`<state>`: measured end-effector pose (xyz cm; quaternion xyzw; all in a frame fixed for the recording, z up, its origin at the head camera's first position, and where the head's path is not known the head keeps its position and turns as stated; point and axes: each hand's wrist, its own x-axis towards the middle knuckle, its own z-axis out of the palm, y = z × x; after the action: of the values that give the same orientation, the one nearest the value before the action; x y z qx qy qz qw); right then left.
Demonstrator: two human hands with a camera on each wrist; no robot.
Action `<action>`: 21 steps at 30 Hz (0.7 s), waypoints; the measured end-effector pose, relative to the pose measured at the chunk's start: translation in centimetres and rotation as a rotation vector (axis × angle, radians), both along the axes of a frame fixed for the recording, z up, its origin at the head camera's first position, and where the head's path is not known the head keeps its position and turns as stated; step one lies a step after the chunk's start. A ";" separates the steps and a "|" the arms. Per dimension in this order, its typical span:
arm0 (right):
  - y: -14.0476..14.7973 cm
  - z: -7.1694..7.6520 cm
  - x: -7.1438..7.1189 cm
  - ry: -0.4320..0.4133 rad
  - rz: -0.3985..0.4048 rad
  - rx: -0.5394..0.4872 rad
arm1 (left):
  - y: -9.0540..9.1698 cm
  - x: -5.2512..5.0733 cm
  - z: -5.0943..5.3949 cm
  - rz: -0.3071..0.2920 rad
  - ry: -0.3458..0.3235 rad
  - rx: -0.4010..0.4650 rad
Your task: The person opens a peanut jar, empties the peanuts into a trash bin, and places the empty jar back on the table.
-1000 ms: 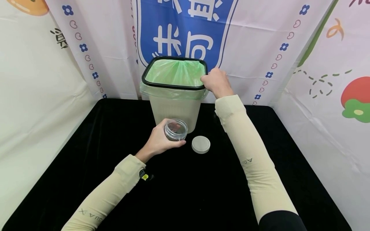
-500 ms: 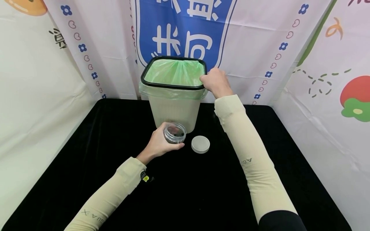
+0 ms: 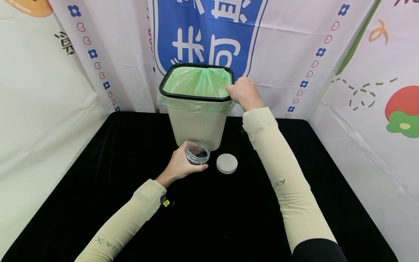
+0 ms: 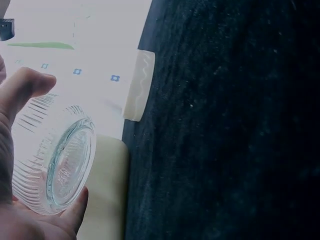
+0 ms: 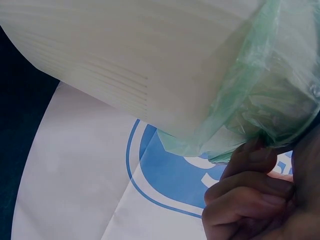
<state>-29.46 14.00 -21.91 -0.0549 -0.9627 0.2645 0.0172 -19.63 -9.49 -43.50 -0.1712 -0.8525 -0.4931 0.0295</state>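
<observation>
My left hand point(image 3: 179, 164) grips a clear ribbed glass jar point(image 3: 197, 158) with its mouth up and no lid on. In the left wrist view the underside of the jar point(image 4: 67, 165) shows, raised off the table, with thumb and fingers around its sides. Just behind it stands a cream trash can point(image 3: 199, 125) with a black rim and a green plastic liner point(image 3: 196, 80). At the can's right corner, my right hand point(image 3: 244, 94) holds the rim with curled fingers, the liner's folded edge beside them in the right wrist view. A white round lid point(image 3: 227, 163) lies right of the jar.
A black cloth covers the table point(image 3: 229, 214). Behind the can hangs a white curtain with a blue printed panel point(image 3: 212, 32). Printed white sheets point(image 3: 370, 138) close off both sides.
My left hand has lowered the jar slightly toward me, a little away from the can. My right hand stays on the rim, and the lid has not moved.
</observation>
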 end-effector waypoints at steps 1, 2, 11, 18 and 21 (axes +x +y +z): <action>0.0 0.0 0.0 0.001 0.002 0.001 | 0.0 0.0 -0.1 0.002 0.003 -0.005; 0.0 0.0 0.0 0.002 0.004 0.002 | 0.0 -0.1 -0.2 0.003 0.007 -0.009; 0.0 -0.1 0.0 0.018 0.005 -0.003 | 0.0 -0.7 -1.1 0.002 0.003 -0.032; 0.1 -0.1 0.0 0.025 0.015 -0.011 | -0.1 -1.0 -1.5 -0.012 -0.026 -0.049; 0.1 -0.1 0.0 0.017 0.010 -0.014 | -0.1 -1.1 -1.7 -0.019 -0.023 -0.054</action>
<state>-29.43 14.07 -21.96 -0.0480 -0.9609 0.2716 0.0237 -20.68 -9.63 -45.20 -0.1747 -0.8642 -0.4718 0.0104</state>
